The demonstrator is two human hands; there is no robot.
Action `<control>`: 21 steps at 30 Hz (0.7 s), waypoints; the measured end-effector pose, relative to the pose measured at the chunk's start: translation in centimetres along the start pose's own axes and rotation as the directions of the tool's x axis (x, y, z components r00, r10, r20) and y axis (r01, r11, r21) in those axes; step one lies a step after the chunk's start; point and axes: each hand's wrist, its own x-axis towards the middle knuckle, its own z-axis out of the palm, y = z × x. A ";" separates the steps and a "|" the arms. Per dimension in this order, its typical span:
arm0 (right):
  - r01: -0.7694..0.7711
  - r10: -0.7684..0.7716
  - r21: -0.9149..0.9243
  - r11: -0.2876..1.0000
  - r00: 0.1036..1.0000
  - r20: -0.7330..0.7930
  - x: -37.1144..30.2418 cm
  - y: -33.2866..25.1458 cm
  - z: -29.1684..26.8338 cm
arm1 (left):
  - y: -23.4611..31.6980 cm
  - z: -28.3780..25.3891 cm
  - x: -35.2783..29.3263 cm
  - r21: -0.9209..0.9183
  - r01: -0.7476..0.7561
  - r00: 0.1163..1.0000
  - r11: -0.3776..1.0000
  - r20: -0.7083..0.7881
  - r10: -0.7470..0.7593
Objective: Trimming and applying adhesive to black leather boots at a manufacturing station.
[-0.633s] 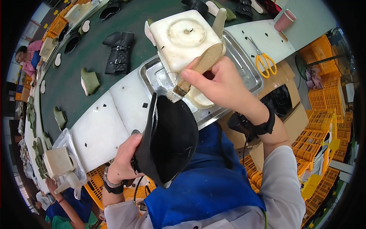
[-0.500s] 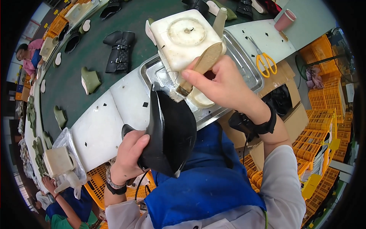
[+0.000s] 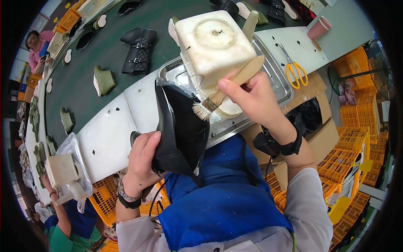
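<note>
My left hand point(image 3: 142, 161) is wrapped round an unfinished black boot upper point(image 3: 166, 140), held tilted with its wide open edge facing up and right. A strip along its top edge looks pale and shiny. My right hand point(image 3: 257, 101) grips the wooden handle of a flat brush point(image 3: 235, 80). The pale, splayed bristles are at the upper's right edge, over the dark opening; whether they touch it I cannot tell. Behind the brush a white plastic container point(image 3: 214, 38) with a spout stands in a metal tray point(image 3: 286, 93).
Yellow-handled scissors point(image 3: 297, 75) and a pink cup point(image 3: 319, 28) are at the right. A black boot point(image 3: 138, 50) and green boots point(image 3: 103, 80) lie on the green belt point(image 3: 94, 54). Another container point(image 3: 63, 170) stands left. Orange crates point(image 3: 350, 147) are stacked right; co-workers are at left.
The brush has swung so its bristles show beside the upper's right edge. My left hand has shifted the upper slightly left and tilted it. Container and tray appear shifted right as the view moves.
</note>
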 end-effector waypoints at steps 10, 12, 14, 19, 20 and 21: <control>0.130 -0.134 -0.100 0.987 0.990 -0.043 1.6 0.0 1.0 | 0.6 0.0 0.2 -0.095 -0.080 0.997 0.992 0.003 0.080; 0.220 -0.222 -0.183 0.958 0.975 0.014 1.0 -0.1 1.1 | 0.5 0.0 0.2 -0.007 -0.094 0.995 0.996 -0.032 0.093; 0.313 -0.316 -0.175 0.934 0.949 0.010 0.5 0.0 1.7 | 0.3 0.0 0.1 0.080 -0.086 0.994 0.993 -0.062 0.091; 0.380 -0.380 -0.162 0.911 0.925 0.031 -0.8 0.3 2.6 | -0.2 0.6 0.1 0.332 -0.076 0.981 0.940 -0.143 0.130; 0.377 -0.376 -0.160 0.912 0.926 0.036 -0.9 0.4 2.7 | -0.2 0.7 0.1 0.371 -0.084 0.981 0.925 -0.134 0.143; 0.388 -0.389 -0.187 0.902 0.921 0.035 -0.9 0.4 2.8 | -0.2 0.9 0.1 0.393 -0.094 0.976 0.915 -0.144 0.163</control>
